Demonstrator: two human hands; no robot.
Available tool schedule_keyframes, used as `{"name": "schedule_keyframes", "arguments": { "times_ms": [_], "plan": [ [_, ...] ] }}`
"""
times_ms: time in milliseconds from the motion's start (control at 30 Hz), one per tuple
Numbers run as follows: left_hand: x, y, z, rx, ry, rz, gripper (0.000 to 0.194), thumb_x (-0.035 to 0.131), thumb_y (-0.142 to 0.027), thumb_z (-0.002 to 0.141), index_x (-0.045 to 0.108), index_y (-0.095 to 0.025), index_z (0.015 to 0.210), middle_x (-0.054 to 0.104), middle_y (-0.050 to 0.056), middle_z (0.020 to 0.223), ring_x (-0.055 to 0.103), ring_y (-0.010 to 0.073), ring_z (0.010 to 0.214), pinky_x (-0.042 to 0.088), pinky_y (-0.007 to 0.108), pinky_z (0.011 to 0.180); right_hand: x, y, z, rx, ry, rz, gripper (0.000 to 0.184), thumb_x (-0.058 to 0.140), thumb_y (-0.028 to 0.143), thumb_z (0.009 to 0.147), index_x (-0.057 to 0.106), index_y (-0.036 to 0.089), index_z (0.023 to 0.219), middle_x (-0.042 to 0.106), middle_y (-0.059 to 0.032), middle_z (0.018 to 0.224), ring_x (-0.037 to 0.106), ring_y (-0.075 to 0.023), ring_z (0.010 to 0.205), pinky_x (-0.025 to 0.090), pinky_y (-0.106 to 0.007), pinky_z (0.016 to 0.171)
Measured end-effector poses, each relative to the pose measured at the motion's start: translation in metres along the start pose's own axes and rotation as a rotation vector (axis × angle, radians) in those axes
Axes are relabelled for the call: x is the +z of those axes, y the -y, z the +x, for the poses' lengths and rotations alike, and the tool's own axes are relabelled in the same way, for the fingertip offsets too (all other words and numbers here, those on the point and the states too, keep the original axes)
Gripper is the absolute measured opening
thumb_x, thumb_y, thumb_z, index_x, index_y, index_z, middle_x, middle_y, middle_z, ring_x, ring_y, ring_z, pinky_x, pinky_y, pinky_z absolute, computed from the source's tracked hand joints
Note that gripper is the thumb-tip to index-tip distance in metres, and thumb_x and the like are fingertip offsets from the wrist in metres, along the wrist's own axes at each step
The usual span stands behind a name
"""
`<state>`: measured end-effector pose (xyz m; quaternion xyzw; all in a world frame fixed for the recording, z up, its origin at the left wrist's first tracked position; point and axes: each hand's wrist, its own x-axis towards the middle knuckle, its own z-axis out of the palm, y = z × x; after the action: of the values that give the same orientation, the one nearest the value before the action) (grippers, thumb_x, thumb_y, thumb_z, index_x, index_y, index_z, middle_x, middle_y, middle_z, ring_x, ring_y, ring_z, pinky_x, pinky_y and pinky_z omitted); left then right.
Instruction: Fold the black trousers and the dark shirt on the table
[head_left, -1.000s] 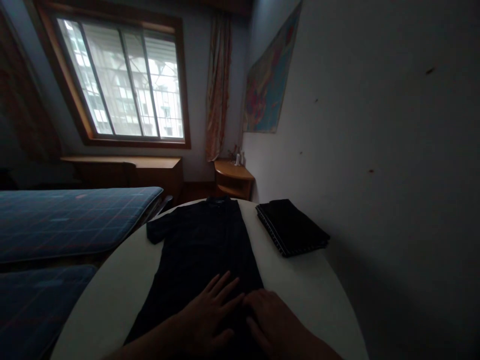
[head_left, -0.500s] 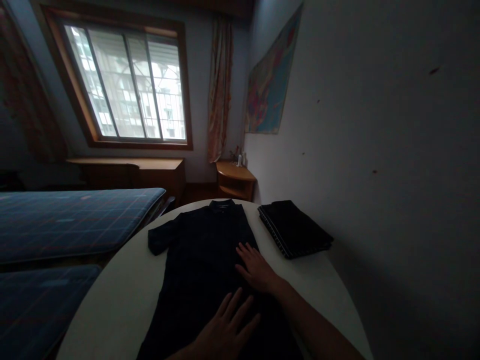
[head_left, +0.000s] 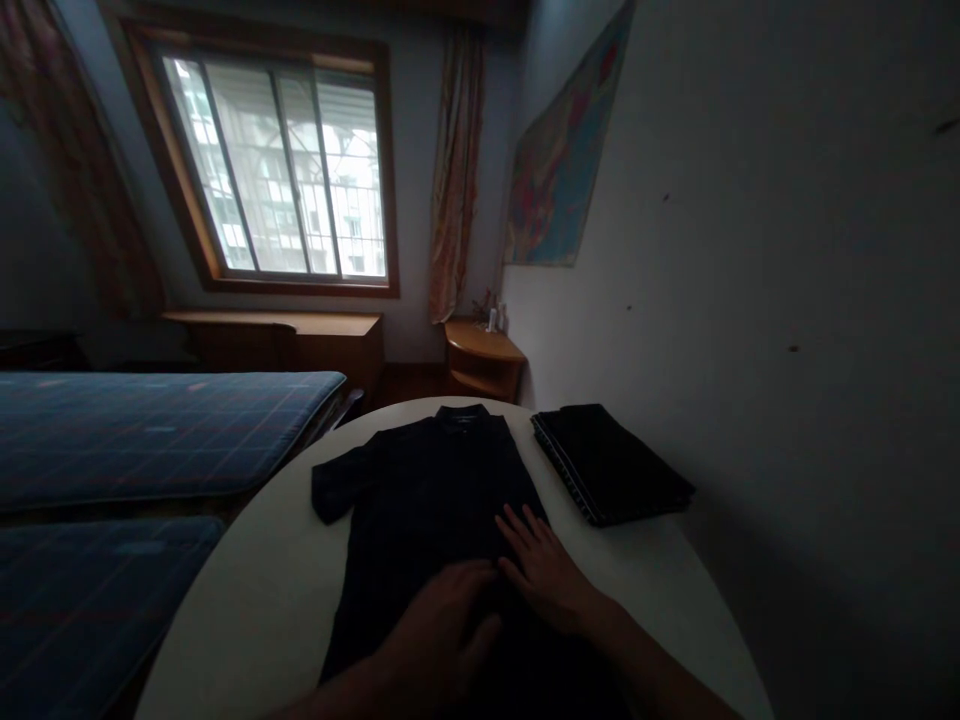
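Note:
A dark short-sleeved shirt (head_left: 420, 490) lies flat on a round white table (head_left: 255, 600), collar away from me, one sleeve spread to the left. My right hand (head_left: 544, 570) rests flat on the shirt's right side with fingers spread, open. My left hand (head_left: 442, 635) lies on the shirt's lower middle, palm down, fingers loosely together and holding nothing. The two hands sit close beside each other.
A folded dark garment (head_left: 611, 465) lies on the table's far right, near the wall. A bed with a blue plaid cover (head_left: 150, 430) stands left of the table. A wooden desk (head_left: 300, 335) under the window and a corner shelf (head_left: 480, 355) are beyond.
My right hand slid forward up the shirt's right side, then drew slightly back. My left hand moved toward the shirt's middle. The view shifted a little to the left.

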<state>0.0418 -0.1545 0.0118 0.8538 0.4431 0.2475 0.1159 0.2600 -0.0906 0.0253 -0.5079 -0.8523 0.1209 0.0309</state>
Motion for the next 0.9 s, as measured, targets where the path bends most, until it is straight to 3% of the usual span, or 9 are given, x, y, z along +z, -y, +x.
{"name": "schedule_keyframes", "arguments": {
  "times_ms": [100,200,267,367,467,567,633,767,900],
  "plan": [
    [-0.052,0.056,0.029,-0.339,-0.113,0.248,0.039,0.048,-0.034,0.095,0.06,-0.023,0.13,0.059,0.004,0.139,0.056,0.0215,0.126,0.045,0.031,0.108,0.002,-0.002,0.001,0.007,-0.011,0.001,0.065,0.027,0.06,0.101,0.022,0.028,0.157,0.009,0.0022,0.164,0.002,-0.0276,0.151,0.011,-0.047,0.122],
    [-0.089,0.125,0.048,-0.528,-0.19,0.366,0.044,0.047,-0.031,0.094,0.057,-0.013,0.133,0.052,0.015,0.143,0.051,0.0304,0.13,0.042,0.043,0.109,0.004,-0.003,0.0,0.015,-0.008,-0.001,0.065,0.028,0.059,0.101,0.023,0.028,0.157,0.01,0.0023,0.164,0.002,-0.0275,0.151,0.012,-0.047,0.122],
    [-0.104,0.164,0.054,-0.613,-0.214,0.421,0.048,0.044,-0.03,0.095,0.053,-0.012,0.138,0.049,0.017,0.146,0.048,0.0322,0.133,0.039,0.047,0.109,0.004,-0.003,-0.001,0.016,-0.011,0.003,0.065,0.028,0.059,0.1,0.023,0.029,0.157,0.01,0.0023,0.164,0.002,-0.0275,0.151,0.012,-0.047,0.122],
    [-0.114,0.203,0.053,-0.737,-0.189,0.453,0.053,0.043,-0.034,0.094,0.049,-0.009,0.141,0.055,0.021,0.139,0.052,0.0354,0.127,0.043,0.049,0.103,0.004,-0.003,-0.002,0.015,-0.017,0.002,0.064,0.029,0.059,0.1,0.024,0.029,0.157,0.013,0.0023,0.164,0.005,-0.0274,0.151,0.013,-0.048,0.121],
    [-0.115,0.222,0.051,-0.811,-0.137,0.46,0.055,0.045,-0.035,0.092,0.05,-0.005,0.138,0.06,0.024,0.13,0.056,0.0354,0.122,0.046,0.046,0.099,0.0,0.002,0.001,0.029,-0.084,-0.015,0.059,0.034,0.056,0.1,0.039,0.028,0.151,0.026,0.0004,0.161,0.017,-0.0286,0.149,0.019,-0.047,0.119],
    [-0.113,0.232,0.051,-0.823,-0.087,0.46,0.046,0.048,-0.033,0.089,0.06,-0.01,0.128,0.065,0.02,0.124,0.058,0.0341,0.119,0.047,0.041,0.095,-0.011,0.008,0.015,0.062,-0.213,-0.02,0.045,0.037,0.049,0.1,0.06,0.024,0.131,0.052,-0.0056,0.144,0.044,-0.0281,0.133,0.034,-0.044,0.11],
    [-0.115,0.236,0.052,-0.821,-0.056,0.455,0.038,0.048,-0.032,0.088,0.066,-0.014,0.116,0.068,0.018,0.118,0.06,0.0342,0.114,0.048,0.04,0.09,-0.018,0.011,0.033,0.061,-0.285,-0.018,0.04,0.036,0.043,0.101,0.064,0.022,0.12,0.062,-0.0084,0.131,0.053,-0.0264,0.122,0.039,-0.042,0.103],
    [-0.126,0.241,0.055,-0.827,-0.024,0.437,0.033,0.048,-0.035,0.088,0.067,-0.014,0.105,0.07,0.018,0.112,0.065,0.0335,0.105,0.049,0.039,0.084,-0.027,0.009,0.08,0.008,-0.347,-0.035,0.045,0.037,0.04,0.101,0.056,0.017,0.134,0.051,-0.01,0.145,0.039,-0.0253,0.138,0.028,-0.041,0.114],
    [-0.146,0.247,0.053,-0.845,-0.011,0.383,0.034,0.058,-0.042,0.082,0.067,-0.017,0.103,0.073,0.013,0.105,0.067,0.0308,0.099,0.049,0.036,0.079,-0.022,-0.002,0.115,0.059,-0.262,-0.031,0.058,0.033,0.049,0.101,0.038,0.02,0.151,0.029,-0.0054,0.16,0.019,-0.0275,0.149,0.016,-0.044,0.12]
  ]
}}
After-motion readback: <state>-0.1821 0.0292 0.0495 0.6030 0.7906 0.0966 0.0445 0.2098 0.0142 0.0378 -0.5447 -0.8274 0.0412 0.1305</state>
